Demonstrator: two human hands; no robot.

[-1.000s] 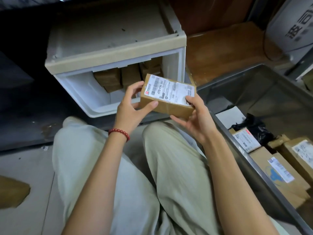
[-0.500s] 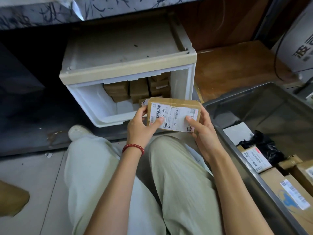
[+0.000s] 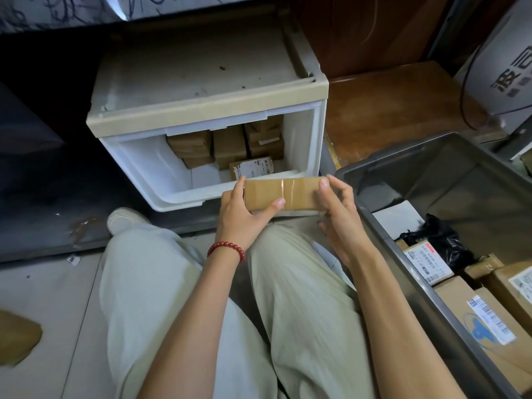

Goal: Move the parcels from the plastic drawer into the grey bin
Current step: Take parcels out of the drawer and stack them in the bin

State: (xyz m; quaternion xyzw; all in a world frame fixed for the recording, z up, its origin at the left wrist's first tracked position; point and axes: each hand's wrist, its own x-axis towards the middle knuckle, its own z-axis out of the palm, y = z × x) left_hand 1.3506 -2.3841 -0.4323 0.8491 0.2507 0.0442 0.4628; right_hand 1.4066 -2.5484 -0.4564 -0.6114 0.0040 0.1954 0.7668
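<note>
Your left hand [image 3: 244,207] grips the left end of a small parcel [image 3: 283,194]: thumb across the near face, fingers wrapped round the end. Your right hand [image 3: 336,205] is loosely open on the right end, thumb tip touching the top corner, the other fingers curled beneath and partly apart from the cardboard. You hold the parcel level, above your knees and just in front of the drawer's lip.

Change over the last second: the parcel has been turned. The white shipping label that faced you half a second ago is now out of sight; a plain brown face with a clear tape seam down its middle shows instead. Judgement: you have been checking or reorienting it, not yet carrying it across.

Outward: the plastic drawer [image 3: 172,180] stands pulled open directly beyond your hands. Several brown parcels [image 3: 227,142] are still stacked at its back, and one labelled parcel [image 3: 253,167] lies flat nearer the front. The grey bin [image 3: 371,210] sits just to your right, its near corner close beside your right hand. It already holds labelled boxes [image 3: 489,326] and a black bag [image 3: 434,243], with bare floor left at its far end.

Meaning for the task: this parcel is out of the drawer but not in the bin. A short move to the right should finish it. Much of the drawer's load remains.
</note>
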